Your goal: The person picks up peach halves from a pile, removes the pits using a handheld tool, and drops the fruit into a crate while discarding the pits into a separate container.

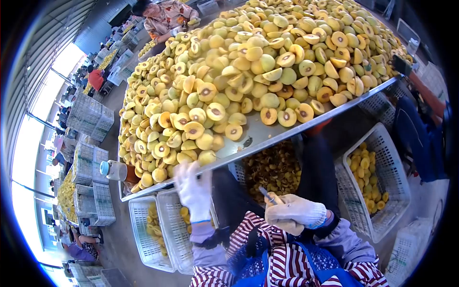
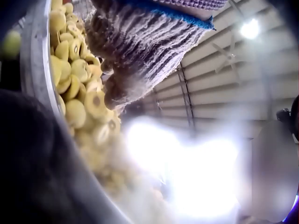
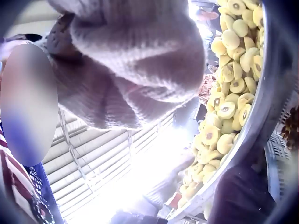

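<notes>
Halved yellow stone fruit, many with brown centres, lies heaped on a metal-rimmed table. My left hand, in a white knit glove and slightly blurred, is at the table's near edge beside the lowest fruit. Its fingers point toward the heap, and in the left wrist view the glove overlaps the fruit halves. Over my lap, my gloved right hand grips a small hand tool with a narrow metal tip pointing up and left. The glove hides most of the tool.
Beneath the table, a crate holds brown scraps. White crates with fruit stand at left and right. A capped bottle is by the table's left corner. Across the heap sits another person.
</notes>
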Demonstrator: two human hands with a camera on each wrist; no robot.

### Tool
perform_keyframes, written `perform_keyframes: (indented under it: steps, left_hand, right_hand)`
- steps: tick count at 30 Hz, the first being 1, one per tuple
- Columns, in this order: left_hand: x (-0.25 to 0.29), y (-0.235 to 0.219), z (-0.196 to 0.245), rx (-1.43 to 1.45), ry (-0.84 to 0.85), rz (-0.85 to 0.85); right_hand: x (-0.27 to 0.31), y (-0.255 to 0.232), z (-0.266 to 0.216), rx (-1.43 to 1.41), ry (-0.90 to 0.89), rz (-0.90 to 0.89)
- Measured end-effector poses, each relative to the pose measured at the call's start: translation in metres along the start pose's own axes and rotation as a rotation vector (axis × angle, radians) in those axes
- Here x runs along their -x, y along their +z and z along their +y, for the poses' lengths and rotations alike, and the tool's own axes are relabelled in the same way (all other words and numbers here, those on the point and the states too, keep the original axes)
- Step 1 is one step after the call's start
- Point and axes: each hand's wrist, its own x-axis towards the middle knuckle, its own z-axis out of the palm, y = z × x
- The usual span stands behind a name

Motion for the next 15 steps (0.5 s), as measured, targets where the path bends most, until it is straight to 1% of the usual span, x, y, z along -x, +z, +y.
perform_keyframes:
  steps: [1, 2, 3, 4, 5, 6, 8, 11, 14, 15]
  left_hand:
    - [-0.008, 0.01, 0.015, 0.233, -0.107, -0.122]
    - [-0.016, 0.029, 0.021, 0.461, -0.16, -0.175]
    - [-0.026, 0.051, 0.029, 0.627, -0.319, -0.264]
    - [-0.036, 0.073, 0.034, 0.516, -0.271, -0.296]
    - [-0.045, 0.094, 0.041, 0.408, -0.227, -0.289]
    - [-0.058, 0.114, 0.046, 0.271, -0.17, -0.325]
    - [-0.078, 0.142, 0.058, 0.084, -0.131, -0.304]
    - [-0.099, 0.155, 0.068, -0.158, 0.108, -0.539]
    - [-0.13, 0.157, 0.076, -0.137, -0.049, -0.934]
    - [-0.123, 0.184, 0.061, -0.163, -0.08, -0.914]
  right_hand:
    - [-0.001, 0.004, -0.009, 0.03, 0.002, 0.016]
    - [0.0, 0.007, -0.018, 0.062, 0.002, 0.034]
    - [-0.002, 0.003, -0.02, 0.059, -0.01, 0.041]
    - [-0.003, -0.003, -0.018, 0.058, -0.023, 0.051]
    - [-0.003, -0.008, -0.019, 0.057, -0.037, 0.062]
    - [-0.003, -0.01, -0.023, 0.045, -0.021, 0.085]
    - [-0.002, -0.012, -0.03, 0.015, 0.012, 0.128]
    - [-0.008, -0.022, -0.027, -0.048, 0.044, 0.128]
    - [-0.018, -0.026, -0.029, -0.061, 0.038, 0.116]
    - [-0.021, -0.024, -0.034, -0.049, 0.05, 0.12]
